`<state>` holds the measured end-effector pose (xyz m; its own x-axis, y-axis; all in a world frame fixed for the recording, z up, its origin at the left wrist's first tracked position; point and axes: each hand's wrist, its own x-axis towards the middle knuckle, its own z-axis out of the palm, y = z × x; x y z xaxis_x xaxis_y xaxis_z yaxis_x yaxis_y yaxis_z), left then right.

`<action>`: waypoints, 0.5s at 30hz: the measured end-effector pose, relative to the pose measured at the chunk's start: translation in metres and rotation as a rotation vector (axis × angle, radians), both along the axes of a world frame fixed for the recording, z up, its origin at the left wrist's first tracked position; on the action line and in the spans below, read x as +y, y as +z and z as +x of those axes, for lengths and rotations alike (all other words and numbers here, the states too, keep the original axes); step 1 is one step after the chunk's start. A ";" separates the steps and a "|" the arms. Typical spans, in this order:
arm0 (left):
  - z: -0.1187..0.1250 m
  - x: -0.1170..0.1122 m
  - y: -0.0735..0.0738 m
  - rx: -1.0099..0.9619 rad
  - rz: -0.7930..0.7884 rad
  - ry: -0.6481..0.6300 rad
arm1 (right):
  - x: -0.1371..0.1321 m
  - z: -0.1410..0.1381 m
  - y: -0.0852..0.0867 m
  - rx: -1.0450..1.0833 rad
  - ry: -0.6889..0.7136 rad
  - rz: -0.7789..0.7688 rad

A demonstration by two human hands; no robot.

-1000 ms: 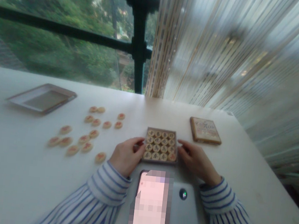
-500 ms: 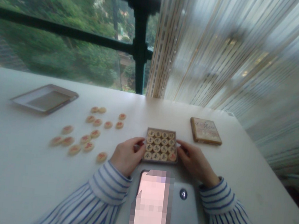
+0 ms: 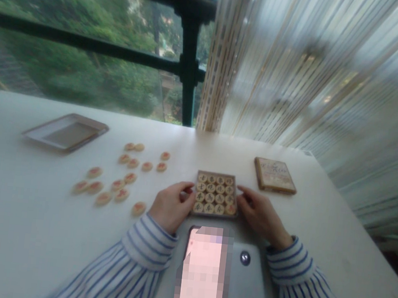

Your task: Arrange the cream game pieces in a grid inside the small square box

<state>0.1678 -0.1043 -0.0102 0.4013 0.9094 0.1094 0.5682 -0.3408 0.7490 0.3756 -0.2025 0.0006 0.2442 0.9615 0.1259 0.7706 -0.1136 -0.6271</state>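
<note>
A small square box (image 3: 215, 215) lies in front of me, filled with rows of round xiangqi pieces (image 3: 209, 198). Most carry black characters; a red-marked piece (image 3: 230, 209) sits in the near right corner. My left hand (image 3: 173, 205) is closed at the box's left side, thumb and index finger against its wall. At the right side, my right hand (image 3: 261, 215) holds the box's edge with its thumb, the index finger stretched along near the far corner. Further left, several loose red-marked xiangqi pieces (image 3: 121, 194) are scattered on the white table (image 3: 35, 217).
A shallow tray (image 3: 48, 140) stands at the far left, and a flat, printed box lid (image 3: 276, 175) at the right. Nearer me lie a phone (image 3: 204, 263) with a blurred-out screen and a pale device (image 3: 246, 287) beside it. A bead curtain (image 3: 264, 70) hangs behind the table.
The whole view has shifted slightly, so the table things appear a little further right. Both hands keep their places at the box, and the pieces look unchanged.
</note>
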 end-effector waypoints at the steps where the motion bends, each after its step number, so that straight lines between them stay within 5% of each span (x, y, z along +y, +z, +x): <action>1: 0.000 0.000 0.000 -0.003 0.006 0.006 | 0.000 0.000 0.000 -0.001 -0.010 0.005; 15: 0.000 -0.002 0.003 -0.133 0.212 0.030 | 0.004 0.005 -0.008 -0.045 -0.085 0.116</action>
